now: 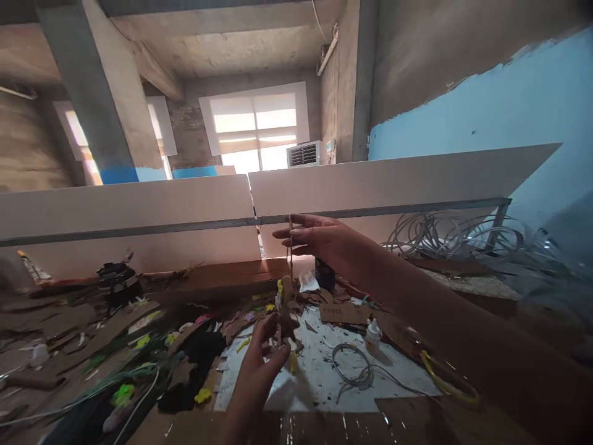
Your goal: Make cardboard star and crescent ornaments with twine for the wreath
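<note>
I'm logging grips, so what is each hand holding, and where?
The right hand holds a thin cord near its top; the left hand seems to hold a small brown piece around its lower part.

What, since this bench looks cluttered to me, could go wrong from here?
The cord raised by the right hand could slip or tangle above the left hand. The upright bottle might tip if knocked. The wire coil lies loose near it, with a trailing end that could snag.
</note>
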Demonstrator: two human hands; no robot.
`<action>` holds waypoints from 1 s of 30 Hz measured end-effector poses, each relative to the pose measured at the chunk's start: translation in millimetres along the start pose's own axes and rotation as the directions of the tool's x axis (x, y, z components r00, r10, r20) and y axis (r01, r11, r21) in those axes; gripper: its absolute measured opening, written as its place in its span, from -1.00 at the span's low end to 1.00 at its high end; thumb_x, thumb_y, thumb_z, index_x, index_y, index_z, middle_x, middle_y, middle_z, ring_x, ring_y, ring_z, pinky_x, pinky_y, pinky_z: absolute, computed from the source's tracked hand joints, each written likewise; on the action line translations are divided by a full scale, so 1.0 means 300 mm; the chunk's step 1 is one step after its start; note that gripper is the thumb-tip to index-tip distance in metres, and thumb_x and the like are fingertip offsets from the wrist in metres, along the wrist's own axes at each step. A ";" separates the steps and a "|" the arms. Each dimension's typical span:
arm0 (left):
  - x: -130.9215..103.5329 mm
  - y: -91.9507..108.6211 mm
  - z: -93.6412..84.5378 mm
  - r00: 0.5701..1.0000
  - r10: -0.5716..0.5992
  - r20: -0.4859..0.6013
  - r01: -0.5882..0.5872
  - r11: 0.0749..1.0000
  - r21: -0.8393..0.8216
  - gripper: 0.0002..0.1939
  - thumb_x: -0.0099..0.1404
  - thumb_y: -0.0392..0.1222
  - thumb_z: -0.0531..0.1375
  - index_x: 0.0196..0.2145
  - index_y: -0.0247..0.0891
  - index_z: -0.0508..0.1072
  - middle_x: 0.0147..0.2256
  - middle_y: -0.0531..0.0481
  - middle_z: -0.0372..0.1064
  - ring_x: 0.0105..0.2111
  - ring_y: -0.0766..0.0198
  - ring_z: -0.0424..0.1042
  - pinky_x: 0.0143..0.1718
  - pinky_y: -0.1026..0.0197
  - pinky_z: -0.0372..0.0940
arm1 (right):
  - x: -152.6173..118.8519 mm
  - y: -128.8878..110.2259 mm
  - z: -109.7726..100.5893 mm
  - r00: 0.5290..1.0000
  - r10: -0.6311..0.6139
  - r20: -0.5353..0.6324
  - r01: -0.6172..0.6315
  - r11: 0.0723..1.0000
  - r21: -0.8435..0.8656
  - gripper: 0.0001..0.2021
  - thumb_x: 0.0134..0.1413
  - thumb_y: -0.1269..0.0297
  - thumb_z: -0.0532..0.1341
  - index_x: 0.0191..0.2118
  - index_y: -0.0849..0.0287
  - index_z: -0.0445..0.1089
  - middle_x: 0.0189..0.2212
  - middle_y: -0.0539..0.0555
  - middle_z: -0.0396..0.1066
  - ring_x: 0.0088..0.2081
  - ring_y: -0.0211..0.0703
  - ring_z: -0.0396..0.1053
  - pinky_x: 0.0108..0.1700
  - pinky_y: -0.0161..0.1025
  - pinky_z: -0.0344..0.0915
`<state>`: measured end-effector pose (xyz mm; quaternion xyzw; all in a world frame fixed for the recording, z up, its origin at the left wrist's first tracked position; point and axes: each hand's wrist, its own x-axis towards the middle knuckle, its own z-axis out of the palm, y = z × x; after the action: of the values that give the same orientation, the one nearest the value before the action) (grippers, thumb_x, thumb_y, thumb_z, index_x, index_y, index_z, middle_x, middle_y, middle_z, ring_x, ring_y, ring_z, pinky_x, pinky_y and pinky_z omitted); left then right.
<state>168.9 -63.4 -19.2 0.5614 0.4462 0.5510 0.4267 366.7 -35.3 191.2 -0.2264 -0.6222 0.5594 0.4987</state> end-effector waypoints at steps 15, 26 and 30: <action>-0.030 0.024 0.151 0.999 0.053 0.002 -0.052 0.954 0.296 -0.38 0.06 -0.19 0.38 0.10 -0.20 0.40 0.15 -0.23 0.40 0.18 -0.20 0.30 0.19 -0.07 0.12 | 0.000 -0.003 0.045 0.999 0.013 -0.034 -0.014 1.000 -0.015 -0.37 0.03 0.38 0.37 0.24 0.26 0.28 0.08 0.28 0.49 0.11 0.13 0.40 0.07 -0.03 0.37; 0.004 -0.070 0.155 0.989 0.115 -0.093 -0.110 0.992 0.058 -0.66 0.31 0.04 0.20 -0.08 -0.15 0.61 0.13 -0.22 0.42 0.18 -0.15 0.31 0.19 -0.03 0.17 | 0.013 0.004 0.031 0.999 0.020 -0.030 -0.020 1.000 -0.010 -0.37 0.06 0.39 0.38 0.25 0.26 0.25 0.10 0.29 0.48 0.12 0.11 0.41 0.09 -0.04 0.36; 0.006 -0.069 0.134 0.996 -0.090 0.021 0.092 0.988 -0.123 -0.45 0.16 0.30 0.30 -0.12 -0.19 0.66 -0.16 -0.20 0.56 -0.09 -0.10 0.45 -0.07 0.04 0.30 | 0.017 0.010 0.020 0.999 0.022 -0.040 -0.022 1.000 0.009 -0.39 0.04 0.42 0.37 0.22 0.24 0.27 0.07 0.27 0.50 0.13 0.12 0.41 0.11 -0.01 0.36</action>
<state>208.4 -56.2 -40.0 0.5173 0.4331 0.5532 0.4886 358.7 -33.1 190.9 -0.2423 -0.6073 0.5627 0.5058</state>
